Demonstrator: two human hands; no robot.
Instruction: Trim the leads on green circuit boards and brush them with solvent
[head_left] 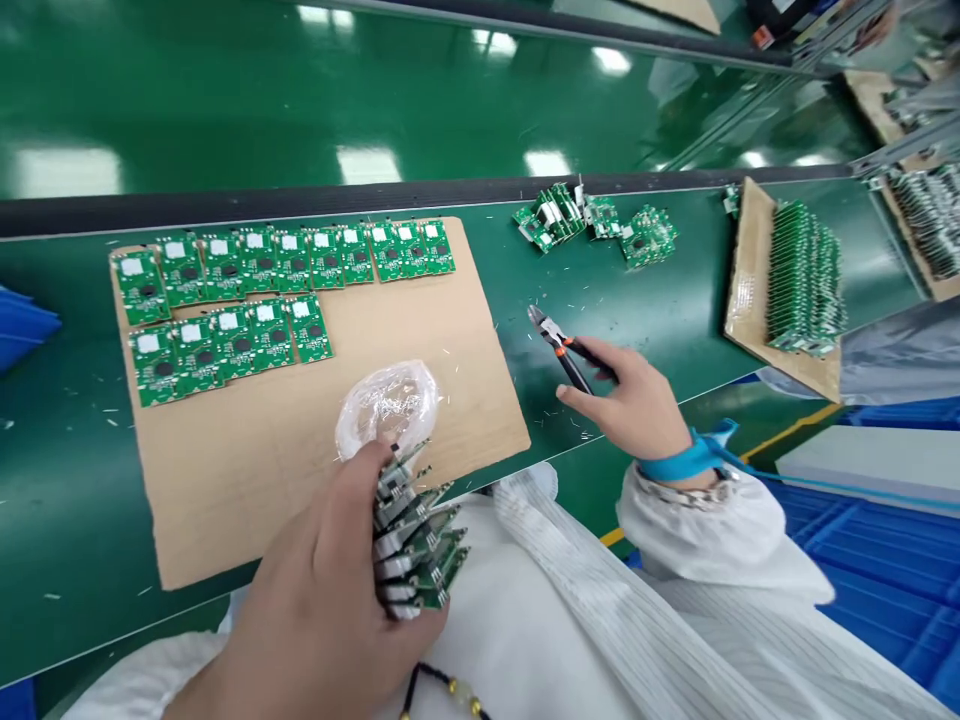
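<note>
My left hand [330, 590] is closed round a stack of several small green circuit boards [416, 530], held low above my lap at the near edge of a brown cardboard sheet [315, 420]. My right hand [637, 400] grips the handles of a pair of cutting pliers [562, 345] with orange and black grips, their jaws pointing up-left over the green table. Two rows of green circuit boards [247, 290] lie flat on the far left part of the cardboard. A crumpled clear plastic bag [386, 405] rests on the cardboard just above my left hand.
A loose heap of green boards [592, 222] lies on the green table [645, 300] beyond the pliers. At right, a cardboard tray [750, 290] carries boards stood on edge [806, 275]. Small wire clippings are scattered about. Blue crates [885, 560] stand below right.
</note>
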